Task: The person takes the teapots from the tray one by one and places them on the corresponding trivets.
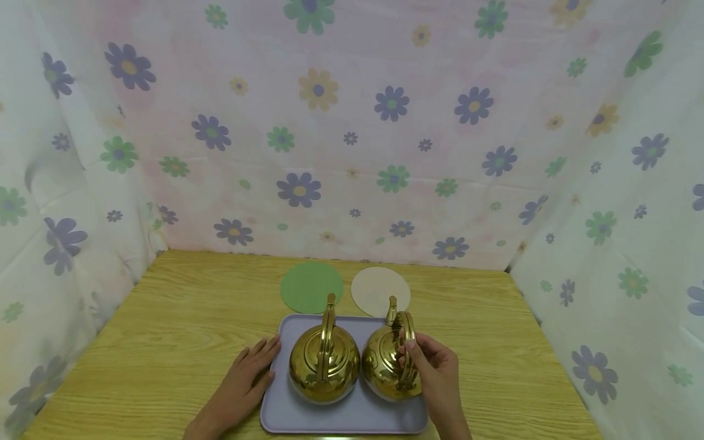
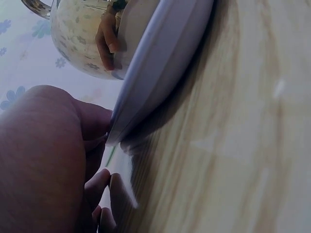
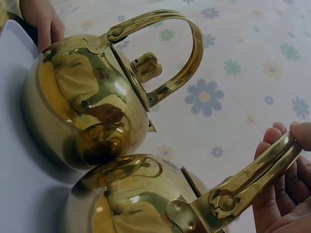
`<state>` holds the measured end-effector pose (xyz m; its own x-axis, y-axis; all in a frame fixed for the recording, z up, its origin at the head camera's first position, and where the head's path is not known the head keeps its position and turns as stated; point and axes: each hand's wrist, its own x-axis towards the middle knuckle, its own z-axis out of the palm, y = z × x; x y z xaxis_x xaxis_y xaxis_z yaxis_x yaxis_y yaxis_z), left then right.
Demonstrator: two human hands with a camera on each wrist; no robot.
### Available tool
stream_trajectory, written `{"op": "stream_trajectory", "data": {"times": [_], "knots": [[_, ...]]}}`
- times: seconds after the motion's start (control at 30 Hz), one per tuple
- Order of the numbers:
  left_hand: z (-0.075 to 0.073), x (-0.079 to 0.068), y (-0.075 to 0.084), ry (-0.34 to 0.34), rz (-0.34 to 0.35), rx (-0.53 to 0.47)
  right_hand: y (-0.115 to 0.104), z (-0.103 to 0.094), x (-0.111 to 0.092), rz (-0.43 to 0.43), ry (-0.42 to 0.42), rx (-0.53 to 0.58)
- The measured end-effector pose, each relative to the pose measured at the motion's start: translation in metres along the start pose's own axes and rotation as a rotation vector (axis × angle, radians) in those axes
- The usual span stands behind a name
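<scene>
Two round gold kettles stand side by side on a lavender tray (image 1: 343, 425). My right hand (image 1: 437, 373) grips the arched handle of the right kettle (image 1: 385, 366), thumb on one side and fingers on the other. In the right wrist view, that handle (image 3: 257, 179) leans toward the hand. The left kettle (image 1: 324, 366) has its handle upright and no hand on it; the two kettle bodies sit close together. Along the tray's left edge lies my left hand (image 1: 244, 382), fingers extended, with thumb and fingertips at the rim. The left wrist view shows the thumb against the tray's rim (image 2: 141, 73).
Behind the tray, a green round mat (image 1: 308, 287) and a cream round mat (image 1: 379, 284) lie on the wood-grain table (image 1: 181, 318). A flower-printed cloth (image 1: 352, 153) encloses the back and both sides.
</scene>
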<state>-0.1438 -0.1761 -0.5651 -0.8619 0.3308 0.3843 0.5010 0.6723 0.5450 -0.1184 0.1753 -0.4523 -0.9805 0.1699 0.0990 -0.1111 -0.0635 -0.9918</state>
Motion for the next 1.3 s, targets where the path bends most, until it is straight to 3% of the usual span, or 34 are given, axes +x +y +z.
{"op": "stream_trajectory", "data": {"times": [0.3,1.3], "knots": [[-0.001,-0.001,0.001,-0.060,-0.079,-0.035,0.001,0.002,0.003,-0.036,-0.001,0.006],[0.000,-0.001,0.001,-0.032,-0.062,-0.026,0.007,0.004,0.017,-0.066,-0.011,0.008]]}}
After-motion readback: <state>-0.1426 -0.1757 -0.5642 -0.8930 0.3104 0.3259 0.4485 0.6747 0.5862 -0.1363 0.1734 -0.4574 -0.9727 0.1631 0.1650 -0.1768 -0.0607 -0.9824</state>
